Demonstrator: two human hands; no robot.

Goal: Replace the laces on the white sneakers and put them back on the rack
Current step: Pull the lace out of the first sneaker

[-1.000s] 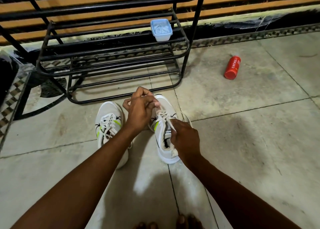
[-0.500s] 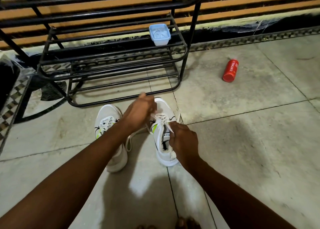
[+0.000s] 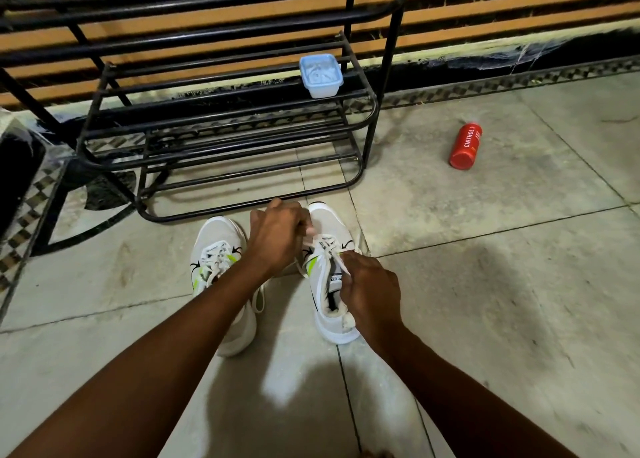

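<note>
Two white sneakers with green accents stand side by side on the tiled floor, toes toward the rack. The left sneaker point(image 3: 216, 249) is laced and partly hidden by my forearm. Over the right sneaker point(image 3: 330, 284), my left hand point(image 3: 277, 236) is closed on a white lace point(image 3: 323, 246) near the toe end. My right hand point(image 3: 370, 291) pinches the lace and tongue at the shoe's opening. The black metal shoe rack point(image 3: 221, 118) stands just beyond the shoes, its lower shelves bare.
A small pale-blue lidded container point(image 3: 321, 75) sits on the rack's middle shelf at the right. A red Cinthol can point(image 3: 465, 146) lies on the floor to the right. A dark object point(image 3: 17, 173) is at the left edge. A slatted wall runs behind.
My left hand has shifted slightly right and down onto the right sneaker's laces. The camera has tilted, so the rack sits lower in view. The right hand stays at the shoe's opening.
</note>
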